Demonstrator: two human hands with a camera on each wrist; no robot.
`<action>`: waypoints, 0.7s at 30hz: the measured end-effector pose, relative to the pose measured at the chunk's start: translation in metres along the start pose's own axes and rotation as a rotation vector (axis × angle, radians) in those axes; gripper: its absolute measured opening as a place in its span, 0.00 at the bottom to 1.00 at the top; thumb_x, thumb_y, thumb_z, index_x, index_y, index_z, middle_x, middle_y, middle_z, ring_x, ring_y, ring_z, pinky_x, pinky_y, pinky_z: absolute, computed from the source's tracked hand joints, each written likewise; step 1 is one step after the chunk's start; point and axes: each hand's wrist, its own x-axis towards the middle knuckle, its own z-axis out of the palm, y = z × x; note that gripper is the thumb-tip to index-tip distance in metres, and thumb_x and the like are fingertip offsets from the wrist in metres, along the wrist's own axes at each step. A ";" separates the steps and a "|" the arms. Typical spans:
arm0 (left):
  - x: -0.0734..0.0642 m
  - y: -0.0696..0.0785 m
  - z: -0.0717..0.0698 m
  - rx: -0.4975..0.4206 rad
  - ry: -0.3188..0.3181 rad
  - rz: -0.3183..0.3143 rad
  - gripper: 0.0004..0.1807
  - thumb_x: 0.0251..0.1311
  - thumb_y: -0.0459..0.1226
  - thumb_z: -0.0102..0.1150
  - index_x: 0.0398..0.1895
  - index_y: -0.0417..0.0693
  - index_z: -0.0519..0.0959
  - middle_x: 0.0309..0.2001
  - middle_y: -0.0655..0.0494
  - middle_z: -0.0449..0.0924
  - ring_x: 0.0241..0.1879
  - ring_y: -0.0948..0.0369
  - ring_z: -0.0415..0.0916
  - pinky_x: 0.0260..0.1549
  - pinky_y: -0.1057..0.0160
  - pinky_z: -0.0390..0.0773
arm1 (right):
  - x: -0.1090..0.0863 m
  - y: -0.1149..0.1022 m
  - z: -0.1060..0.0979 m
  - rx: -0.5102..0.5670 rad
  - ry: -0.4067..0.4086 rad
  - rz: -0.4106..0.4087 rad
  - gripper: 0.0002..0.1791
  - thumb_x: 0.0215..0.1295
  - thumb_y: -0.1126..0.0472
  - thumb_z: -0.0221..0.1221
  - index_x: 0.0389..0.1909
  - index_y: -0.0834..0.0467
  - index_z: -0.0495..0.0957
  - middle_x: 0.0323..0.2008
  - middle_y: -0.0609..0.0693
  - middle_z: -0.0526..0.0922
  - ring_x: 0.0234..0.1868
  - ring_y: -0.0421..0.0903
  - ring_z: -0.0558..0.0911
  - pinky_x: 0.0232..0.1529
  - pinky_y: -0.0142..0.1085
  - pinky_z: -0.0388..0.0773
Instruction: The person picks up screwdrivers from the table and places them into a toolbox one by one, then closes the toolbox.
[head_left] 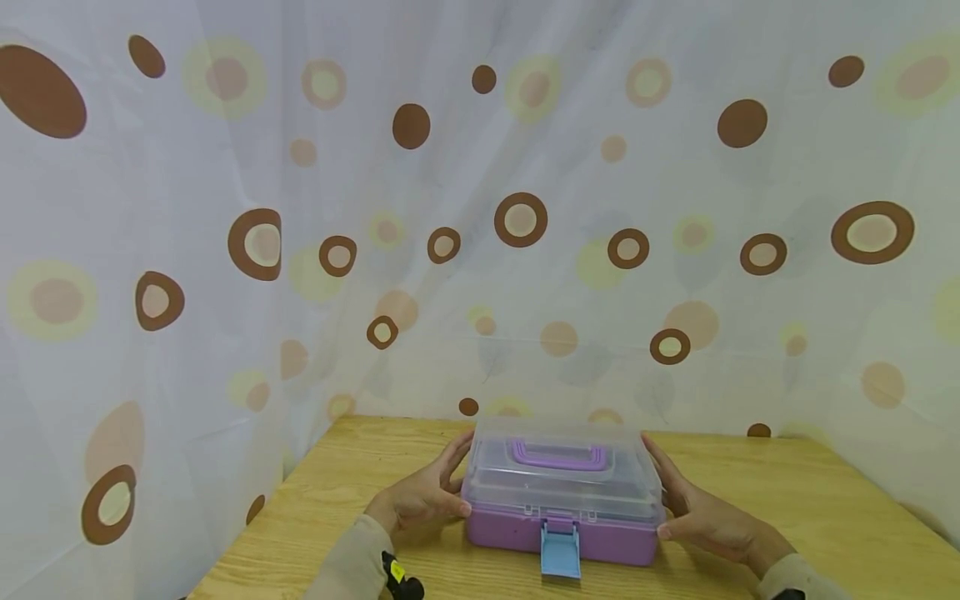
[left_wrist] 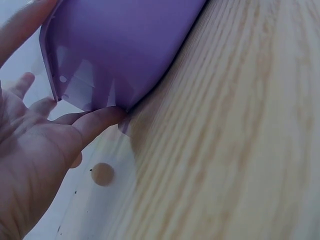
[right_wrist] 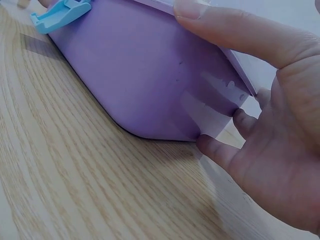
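A purple plastic storage box with a clear lid sits on the wooden table in the head view. A purple carrying handle lies folded down on the lid. At the front, the light-blue latch hangs flipped outward and down. My left hand holds the box's left end, thumb at the front corner and fingers along the side. On the opposite end my right hand grips the same way. In the wrist views, fingertips of the left hand and right hand touch the purple wall near its bottom edge.
The wooden table extends to both sides of the box. Behind it and along the left hangs a white curtain with brown, pink and yellow circles. A black wrist device shows by the left sleeve.
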 end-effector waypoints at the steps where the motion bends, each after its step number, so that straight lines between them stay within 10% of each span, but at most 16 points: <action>1: 0.000 0.000 0.000 0.002 0.000 0.001 0.70 0.54 0.26 0.76 0.84 0.64 0.32 0.83 0.54 0.20 0.75 0.40 0.54 0.65 0.45 0.70 | 0.000 0.000 0.000 -0.001 0.005 0.000 0.67 0.68 0.61 0.64 0.76 0.27 0.14 0.71 0.52 0.01 0.73 0.78 0.24 0.65 0.78 0.40; 21: -0.002 0.007 0.001 0.074 0.015 -0.030 0.68 0.56 0.26 0.75 0.85 0.62 0.33 0.83 0.52 0.22 0.77 0.38 0.49 0.65 0.46 0.69 | -0.001 -0.001 -0.003 0.035 0.022 -0.013 0.62 0.72 0.61 0.61 0.79 0.29 0.17 0.77 0.53 0.08 0.76 0.72 0.32 0.69 0.64 0.58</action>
